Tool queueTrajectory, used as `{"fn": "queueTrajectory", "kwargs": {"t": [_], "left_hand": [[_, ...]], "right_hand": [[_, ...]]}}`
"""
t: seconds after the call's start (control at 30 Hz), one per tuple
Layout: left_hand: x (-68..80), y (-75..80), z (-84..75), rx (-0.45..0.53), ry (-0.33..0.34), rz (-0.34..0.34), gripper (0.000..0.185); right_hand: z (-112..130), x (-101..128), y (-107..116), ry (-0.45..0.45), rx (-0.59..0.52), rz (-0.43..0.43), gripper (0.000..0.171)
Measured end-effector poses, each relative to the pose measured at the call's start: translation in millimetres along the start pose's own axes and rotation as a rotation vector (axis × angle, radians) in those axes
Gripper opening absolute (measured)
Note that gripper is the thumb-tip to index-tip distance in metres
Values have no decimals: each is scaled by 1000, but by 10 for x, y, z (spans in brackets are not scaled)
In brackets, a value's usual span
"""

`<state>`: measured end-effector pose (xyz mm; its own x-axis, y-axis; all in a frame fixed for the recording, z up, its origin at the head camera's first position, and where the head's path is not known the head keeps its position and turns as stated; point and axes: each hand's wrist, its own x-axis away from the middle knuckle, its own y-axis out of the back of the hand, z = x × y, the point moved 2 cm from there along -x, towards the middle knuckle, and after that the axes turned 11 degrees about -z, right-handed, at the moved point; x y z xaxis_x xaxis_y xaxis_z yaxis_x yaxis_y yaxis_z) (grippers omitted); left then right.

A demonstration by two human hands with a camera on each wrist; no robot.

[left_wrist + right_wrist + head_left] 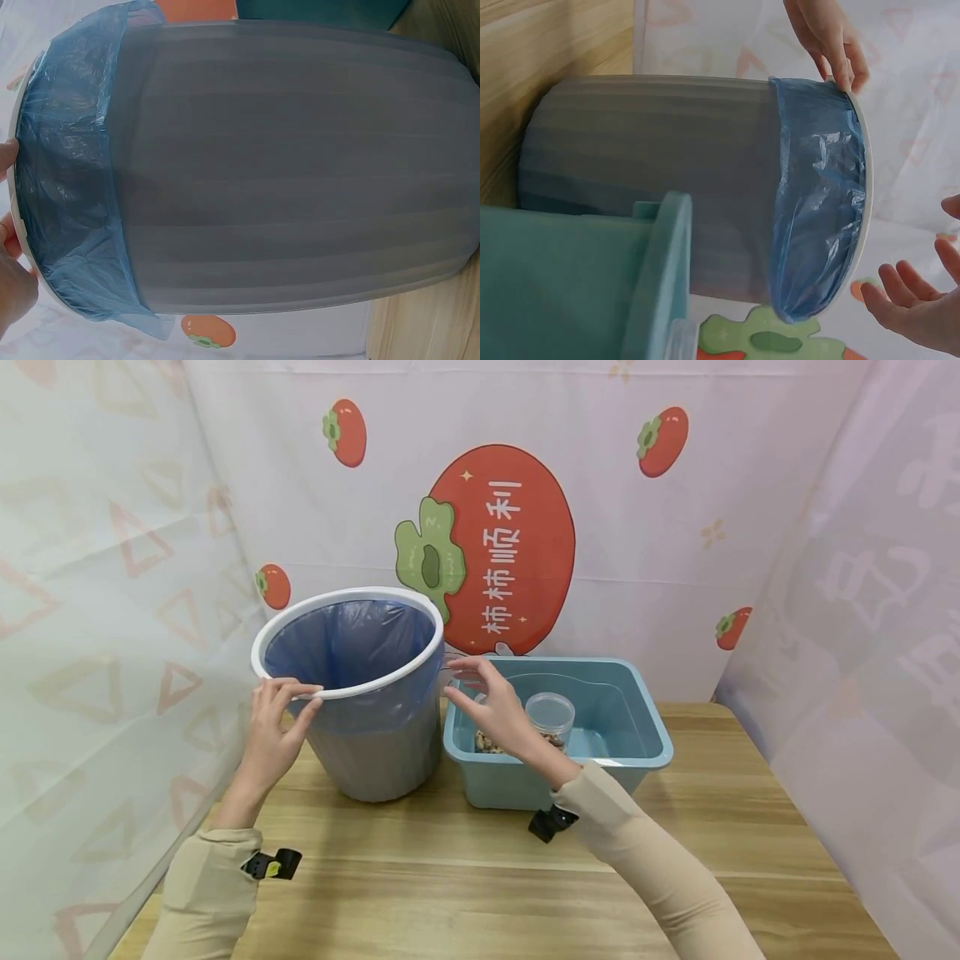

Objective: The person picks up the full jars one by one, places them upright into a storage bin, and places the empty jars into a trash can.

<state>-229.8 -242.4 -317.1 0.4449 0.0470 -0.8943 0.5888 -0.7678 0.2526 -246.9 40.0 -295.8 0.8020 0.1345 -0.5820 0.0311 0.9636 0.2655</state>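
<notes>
A tall grey trash can [375,764] stands on the left part of the table. A blue plastic bag [337,639] lines it, its edge folded down over the outside beneath a white rim ring [382,681]. At the near left of the rim my left hand [273,739] pinches the ring, fingers on top and thumb below. My right hand [498,710] hovers over the left end of a teal plastic basin [502,785], fingers spread toward the can. In the right wrist view, the right hand's fingers [904,289] are apart from the rim and hold nothing.
Inside the basin are clear lidded jars, one [551,714] partly behind my right wrist, another with nut-like pieces [487,743] behind the hand. The basin sits close to the can's right side on the wooden table [420,885]. Printed cloth [600,527] hangs behind and on both sides.
</notes>
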Motion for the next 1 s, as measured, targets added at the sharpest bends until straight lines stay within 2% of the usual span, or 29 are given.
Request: {"fn": "queueTrajectory", "kwargs": {"t": [0.27, 0.47, 0.63, 0.83, 1.0], "left_hand": [[4, -19, -18, -1, -8, -27, 20], [29, -41, -42, 1, 7, -66, 19], [64, -59, -72, -20, 29, -104, 19], [166, -72, -162, -64, 29, -134, 27], [320, -92, -298, -141, -31, -133, 38]], "right_hand": [[-142, 294, 241, 4, -17, -16, 34], [-287, 528, 436, -4, 19, -52, 31], [-400, 718, 607, -16, 123, -90, 29], [-472, 878, 830, 106, 287, -99, 32], [-527, 993, 1035, 179, 418, -86, 39]]}}
